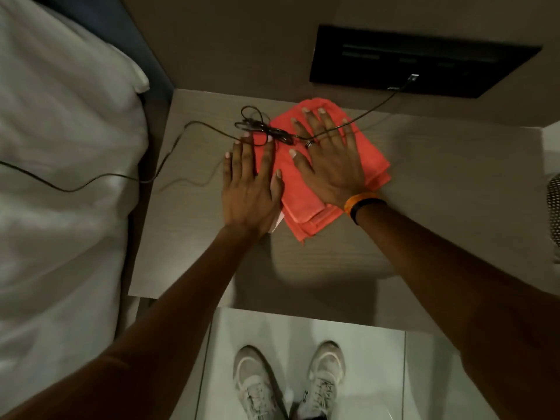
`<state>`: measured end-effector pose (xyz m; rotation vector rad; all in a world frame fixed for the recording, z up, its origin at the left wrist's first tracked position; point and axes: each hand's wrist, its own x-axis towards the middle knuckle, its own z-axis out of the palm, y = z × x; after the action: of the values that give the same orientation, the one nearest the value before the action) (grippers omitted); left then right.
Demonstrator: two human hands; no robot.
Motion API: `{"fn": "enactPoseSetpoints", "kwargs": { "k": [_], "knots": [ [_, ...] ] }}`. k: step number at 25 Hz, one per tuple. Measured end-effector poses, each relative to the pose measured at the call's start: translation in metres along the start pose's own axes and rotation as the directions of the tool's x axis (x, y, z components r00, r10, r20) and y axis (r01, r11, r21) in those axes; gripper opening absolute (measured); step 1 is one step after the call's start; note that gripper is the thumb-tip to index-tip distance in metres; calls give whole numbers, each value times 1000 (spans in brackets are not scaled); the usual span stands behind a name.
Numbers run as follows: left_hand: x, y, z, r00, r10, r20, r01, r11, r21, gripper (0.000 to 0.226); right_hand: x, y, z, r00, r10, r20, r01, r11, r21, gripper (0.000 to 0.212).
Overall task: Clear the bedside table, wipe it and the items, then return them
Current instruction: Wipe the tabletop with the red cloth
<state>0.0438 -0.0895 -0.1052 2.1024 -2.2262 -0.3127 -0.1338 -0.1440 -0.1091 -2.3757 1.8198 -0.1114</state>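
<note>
The folded red cloth lies flat on the bedside table, toward the wall edge of the tabletop and just below the dark wall panel, and every other place here is best read from that cloth. The right hand rests on top of it with the palm down and the fingers spread, not curled around anything, so it presses the cloth to the wood rather than grasping it; that flat hold looks suited to sliding the cloth across the surface as a wipe. The left hand lies flat too, fingers straight, at the cloth's left edge, the thumb side overlapping the fabric and the rest on bare table; it closes on nothing, and probably steadies the cloth or the table. A thin black cable runs from the panel down over the back of the right hand, tangles in a loose knot at the cloth's upper left corner, then trails left off the table onto the white bed. The cable may snag the wiping stroke.
</note>
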Motion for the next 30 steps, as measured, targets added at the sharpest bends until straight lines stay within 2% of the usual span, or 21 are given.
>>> {"fn": "enactPoseSetpoints", "kwargs": {
  "k": [2,6,10,14,19,22,25,30],
  "knots": [
    [-11,8,2,1000,29,8,-30,999,42,61,-20,-1,2,998,61,-18,-61,998,2,64],
    [-59,24,8,998,62,14,-62,998,17,62,-74,-3,4,993,118,-19,-118,993,-5,65],
    [-118,43,14,994,96,43,-95,995,-28,65,-132,-10,5,991,135,-7,-135,990,-28,68],
    [-171,64,15,985,98,144,-94,995,-37,73,-192,-13,5,989,149,-6,-149,989,-13,68],
    [-203,81,17,978,127,168,-121,992,-46,66,-233,-6,3,989,147,23,-147,989,-13,68],
    [-190,90,17,975,126,183,-116,991,-62,65,-227,9,4,996,90,9,-90,996,-5,66],
    [-140,102,14,975,140,171,-134,990,-49,65,-185,36,0,998,59,-8,-59,997,-58,64],
    [3,131,10,987,98,130,-101,995,15,64,-65,100,-19,986,162,35,-161,986,-53,66]
  ]
}}
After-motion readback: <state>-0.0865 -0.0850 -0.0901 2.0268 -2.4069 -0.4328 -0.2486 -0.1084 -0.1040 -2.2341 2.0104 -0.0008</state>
